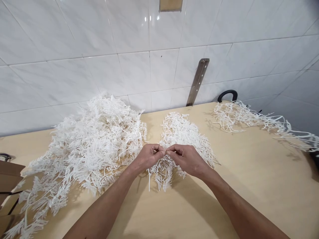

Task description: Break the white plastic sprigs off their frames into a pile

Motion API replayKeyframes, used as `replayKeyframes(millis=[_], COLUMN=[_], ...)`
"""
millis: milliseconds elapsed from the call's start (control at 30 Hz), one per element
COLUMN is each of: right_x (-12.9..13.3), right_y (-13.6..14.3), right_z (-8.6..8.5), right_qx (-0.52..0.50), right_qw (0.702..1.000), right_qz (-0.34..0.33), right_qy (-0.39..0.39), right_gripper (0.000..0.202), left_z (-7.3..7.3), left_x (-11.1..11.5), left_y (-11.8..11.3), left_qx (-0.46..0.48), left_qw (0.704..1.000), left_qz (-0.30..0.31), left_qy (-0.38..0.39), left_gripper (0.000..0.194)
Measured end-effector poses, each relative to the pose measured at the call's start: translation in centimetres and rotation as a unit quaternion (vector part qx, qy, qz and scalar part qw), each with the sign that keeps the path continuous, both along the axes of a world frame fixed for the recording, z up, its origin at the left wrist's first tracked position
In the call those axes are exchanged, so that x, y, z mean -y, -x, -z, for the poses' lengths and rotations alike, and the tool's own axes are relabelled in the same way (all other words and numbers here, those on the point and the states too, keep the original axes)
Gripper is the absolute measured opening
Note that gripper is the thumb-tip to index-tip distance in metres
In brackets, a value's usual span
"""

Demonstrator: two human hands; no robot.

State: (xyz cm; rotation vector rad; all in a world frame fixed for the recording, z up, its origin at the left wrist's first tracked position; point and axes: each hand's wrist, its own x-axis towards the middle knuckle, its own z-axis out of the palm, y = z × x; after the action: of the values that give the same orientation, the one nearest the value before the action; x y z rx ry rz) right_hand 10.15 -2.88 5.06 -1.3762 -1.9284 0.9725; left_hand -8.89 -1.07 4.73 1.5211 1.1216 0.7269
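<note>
Both hands meet over the near part of a small pile of white artificial sprigs [185, 132] in the middle of the wooden table [249, 186]. My left hand [151, 155] is closed in a pinch, its thumb and index fingertips almost touching those of the other hand. Facing it, my right hand [186, 157] pinches the same way. Whatever lies between the fingertips is too small to make out. White sprigs hang below both hands, with one thin stem pointing down beside the left one.
A large heap of white sprigs [94, 142] covers the table's left side. Bare white branching stems [239, 116] stretch along the right back edge, near a black ring-shaped handle [227, 94]. A metal strip [198, 81] leans against the tiled wall. Cardboard [10, 176] stands far left.
</note>
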Motion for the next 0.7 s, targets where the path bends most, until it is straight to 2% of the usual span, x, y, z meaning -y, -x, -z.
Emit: replayKeyframes(millis=[367,567,700], right_x=[0.3,0.2,0.2], right_y=[0.5,0.7,0.9], right_z=[0.0,0.5,1.1], right_qx=[0.089,0.041,0.018], right_qw=[0.992,0.994,0.989], right_qz=[0.000,0.043,0.058], right_qy=[-0.089,-0.096,-0.131], right_gripper=[0.021,0.017,0.016], left_z=[-0.2,0.2,-0.1], left_x=[0.1,-0.1,0.0], left_y=[-0.1,0.2,0.3], left_qx=[-0.022,0.034,0.033], left_qw=[0.999,0.999,0.999], left_qz=[-0.003,0.012,0.019], left_qy=[0.024,0.018,0.035], left_gripper=[0.023,0.030,0.034])
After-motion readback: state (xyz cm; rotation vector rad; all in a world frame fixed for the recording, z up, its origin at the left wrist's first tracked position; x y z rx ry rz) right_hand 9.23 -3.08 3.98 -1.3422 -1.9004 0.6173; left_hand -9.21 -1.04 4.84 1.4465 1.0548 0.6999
